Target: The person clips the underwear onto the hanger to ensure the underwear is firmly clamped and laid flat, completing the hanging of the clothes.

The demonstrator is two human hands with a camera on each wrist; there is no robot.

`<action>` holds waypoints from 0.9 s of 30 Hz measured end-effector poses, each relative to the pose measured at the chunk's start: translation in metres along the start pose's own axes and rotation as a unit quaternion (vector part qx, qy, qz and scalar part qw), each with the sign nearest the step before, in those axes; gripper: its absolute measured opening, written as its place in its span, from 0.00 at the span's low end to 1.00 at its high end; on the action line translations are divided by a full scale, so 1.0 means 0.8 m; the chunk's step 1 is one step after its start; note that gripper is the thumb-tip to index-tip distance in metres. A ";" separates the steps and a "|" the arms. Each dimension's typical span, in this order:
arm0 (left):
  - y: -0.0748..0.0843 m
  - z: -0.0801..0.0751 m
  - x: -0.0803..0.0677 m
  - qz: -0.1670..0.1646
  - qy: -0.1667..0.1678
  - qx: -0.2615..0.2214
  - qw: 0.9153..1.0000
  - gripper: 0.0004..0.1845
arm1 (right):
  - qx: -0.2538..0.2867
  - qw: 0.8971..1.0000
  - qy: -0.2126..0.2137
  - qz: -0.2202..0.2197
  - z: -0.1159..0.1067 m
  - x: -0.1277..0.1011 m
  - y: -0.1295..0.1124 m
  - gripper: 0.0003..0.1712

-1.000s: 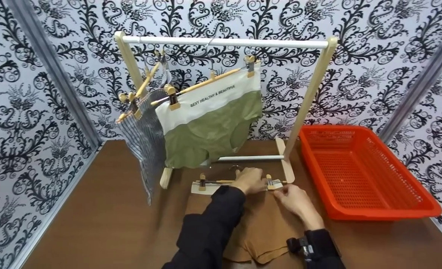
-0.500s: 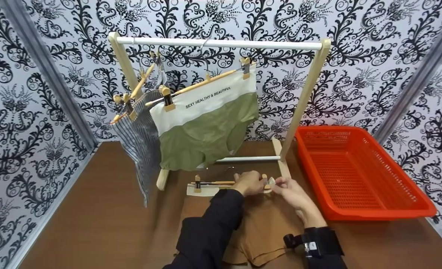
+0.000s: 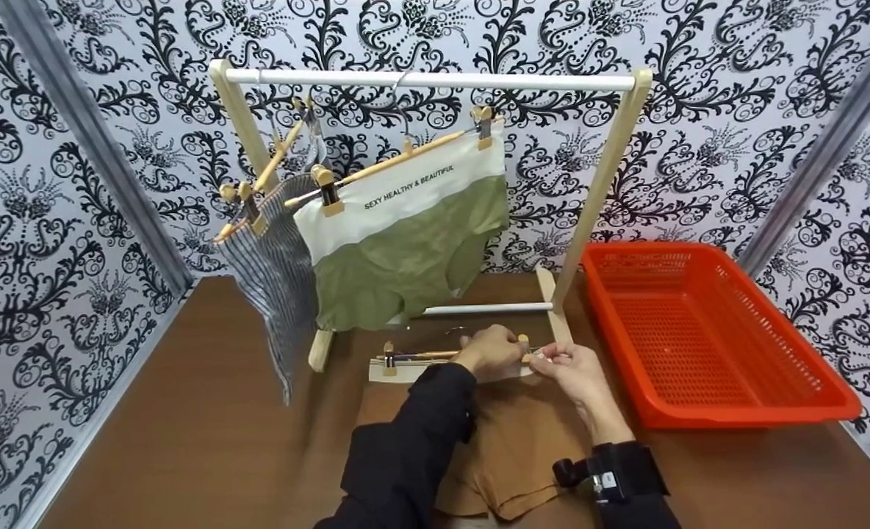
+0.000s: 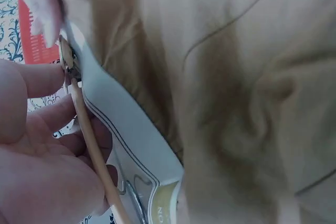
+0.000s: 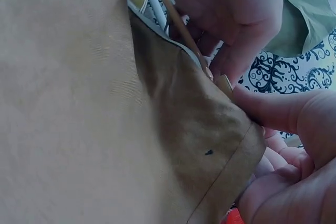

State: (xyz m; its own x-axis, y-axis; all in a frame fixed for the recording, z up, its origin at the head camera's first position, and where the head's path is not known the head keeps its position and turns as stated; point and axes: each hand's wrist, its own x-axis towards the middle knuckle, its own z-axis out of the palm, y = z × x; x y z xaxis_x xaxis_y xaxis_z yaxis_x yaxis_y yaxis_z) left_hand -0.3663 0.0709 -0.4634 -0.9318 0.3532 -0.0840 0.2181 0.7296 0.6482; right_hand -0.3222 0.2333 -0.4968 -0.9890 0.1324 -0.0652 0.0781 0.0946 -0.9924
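Hanger (image 3: 435, 355) of pale wood lies flat on the brown surface (image 3: 185, 411) just in front of the rack's (image 3: 428, 79) foot rail, its long axis running left to right, with the white waistband of the tan shorts (image 3: 512, 448) along it. Its left clip stands free at the left end; its right clip sits between the two hands, and that end is where both sets of fingers meet. The left hand (image 3: 490, 351) is curled round the hanger bar just left of that clip, thumb and fingers closed on the thin rod, as the left wrist view shows. The right hand (image 3: 571, 371) comes in from the right of the hanger and pinches the corner of the waistband against the clip, fingers bent tight on the fabric; it is the nearer hand to the clip. Behind the hanger, olive shorts (image 3: 413, 257) and a striped garment (image 3: 277, 272) hang on the rack. To the hanger's right stands a red basket (image 3: 832, 400).
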 end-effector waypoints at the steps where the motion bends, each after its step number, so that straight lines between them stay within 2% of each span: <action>1: 0.000 -0.001 0.000 0.002 -0.001 -0.009 1.000 0.14 | 0.006 1.000 0.000 -0.002 0.001 0.000 0.000 0.10; 5: -0.002 -0.004 0.000 0.013 -0.008 -0.058 0.998 0.10 | 0.005 1.000 0.002 -0.009 0.003 0.000 -0.001 0.12; 9: -0.002 -0.003 0.001 0.027 -0.002 -0.102 0.994 0.11 | -0.001 1.000 0.015 -0.009 0.005 0.001 0.000 0.14; 11: -0.001 -0.002 0.001 0.025 0.001 -0.099 0.995 0.12 | 0.000 1.000 0.019 -0.017 0.006 0.001 0.001 0.16; 16: 0.004 -0.002 0.001 -0.006 -0.010 -0.059 0.998 0.17 | 0.005 0.999 0.028 -0.038 0.008 -0.002 -0.001 0.19; 20: 0.007 -0.002 0.001 -0.010 -0.010 -0.062 0.998 0.20 | 0.010 0.998 0.032 -0.047 0.007 -0.002 -0.003 0.19; 27: 0.006 -0.002 0.006 -0.018 0.009 -0.060 0.998 0.22 | 0.000 0.998 0.041 -0.042 0.005 -0.001 -0.006 0.16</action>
State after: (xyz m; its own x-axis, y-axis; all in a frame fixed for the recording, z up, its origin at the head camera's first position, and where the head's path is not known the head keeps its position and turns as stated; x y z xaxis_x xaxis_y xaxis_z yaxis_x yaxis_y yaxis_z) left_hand -0.3699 0.0749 -0.4595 -0.9437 0.3167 -0.0957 0.1494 0.6661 0.7307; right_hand -0.3222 0.2284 -0.4922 -0.9786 0.2039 0.0274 -0.0050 0.1096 -0.9940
